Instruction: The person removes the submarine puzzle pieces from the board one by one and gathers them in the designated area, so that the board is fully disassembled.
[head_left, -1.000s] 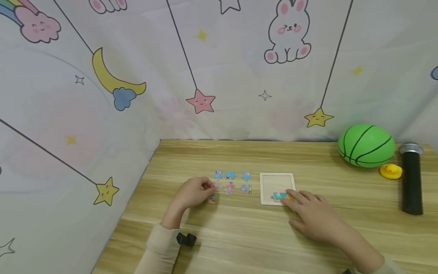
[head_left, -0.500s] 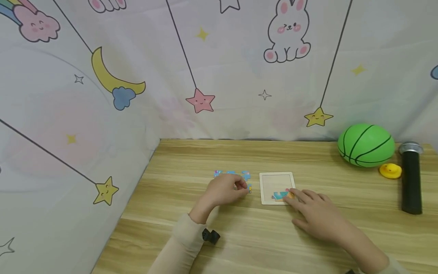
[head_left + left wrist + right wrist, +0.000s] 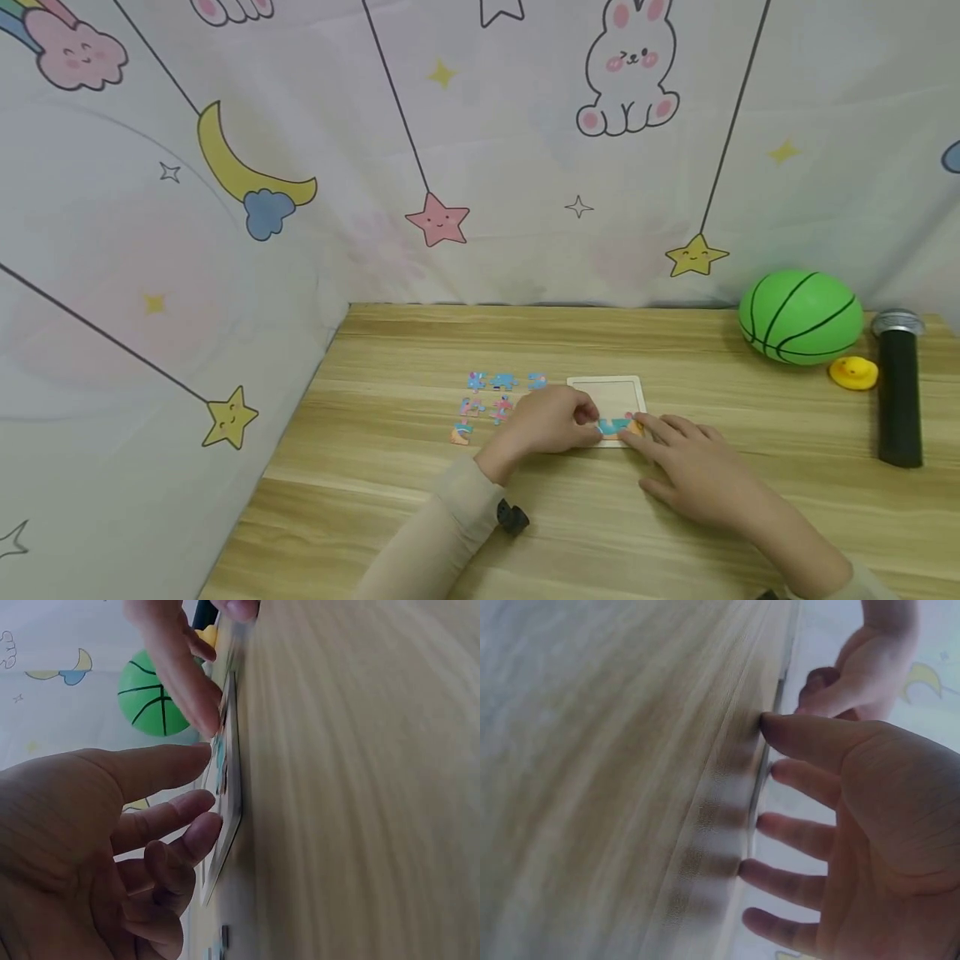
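Observation:
My left hand (image 3: 551, 418) reaches over the left side of a shallow square puzzle tray (image 3: 606, 379). Its fingertips are close to joined teal and orange puzzle pieces (image 3: 613, 427) along the tray's near edge. Thumb and forefinger stand apart in the left wrist view, and no piece shows between them. My right hand (image 3: 693, 467) rests with outstretched fingers at the tray's right side, fingertips on or beside the orange end of the pieces. Loose puzzle pieces (image 3: 502, 382) lie left of the tray, some perhaps hidden behind the left hand.
At the back right of the wooden table (image 3: 420, 333) lie a green ball (image 3: 801, 317), a yellow toy duck (image 3: 853, 372) and a black microphone (image 3: 900, 400). A patterned cloth (image 3: 525, 167) hangs behind the table.
My left hand has moved right, from the leftmost loose pieces across the others to the tray. The orange loose piece near it is now uncovered. My right hand has barely moved.

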### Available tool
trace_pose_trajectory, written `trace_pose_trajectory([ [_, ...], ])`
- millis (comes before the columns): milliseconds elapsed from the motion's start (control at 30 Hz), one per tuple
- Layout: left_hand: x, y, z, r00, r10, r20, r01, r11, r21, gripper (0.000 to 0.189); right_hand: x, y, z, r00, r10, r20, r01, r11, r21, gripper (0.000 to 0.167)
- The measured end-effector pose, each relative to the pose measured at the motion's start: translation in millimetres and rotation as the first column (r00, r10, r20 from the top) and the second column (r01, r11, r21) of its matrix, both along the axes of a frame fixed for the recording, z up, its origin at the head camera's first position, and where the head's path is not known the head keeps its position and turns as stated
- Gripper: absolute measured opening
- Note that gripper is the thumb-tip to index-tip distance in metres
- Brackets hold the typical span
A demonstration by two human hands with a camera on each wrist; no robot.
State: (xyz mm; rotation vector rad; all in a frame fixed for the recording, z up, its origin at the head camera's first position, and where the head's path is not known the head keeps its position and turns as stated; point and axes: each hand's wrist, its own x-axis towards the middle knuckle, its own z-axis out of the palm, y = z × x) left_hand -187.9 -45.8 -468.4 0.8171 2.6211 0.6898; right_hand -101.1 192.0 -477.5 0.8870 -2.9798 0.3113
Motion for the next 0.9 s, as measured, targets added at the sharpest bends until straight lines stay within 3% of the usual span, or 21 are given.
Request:
trace_pose_trajectory([
  [267,0.3,12.5,-2.4,0.999,0.014,-0.043,-0.016,0.998,-0.059,0.023,-0.5,-0.9,0.0,1.0,0.0,0.007,0.0,1.0,-0.01,0.059],
  [900,-1.6,15.7,-2.8,1.0,0.01,-0.018,-0.012,0.998,-0.059,0.024,0.2,-0.7,0.2,1.0,-0.008,0.017,0.008,1.0,-0.006,0.058],
])
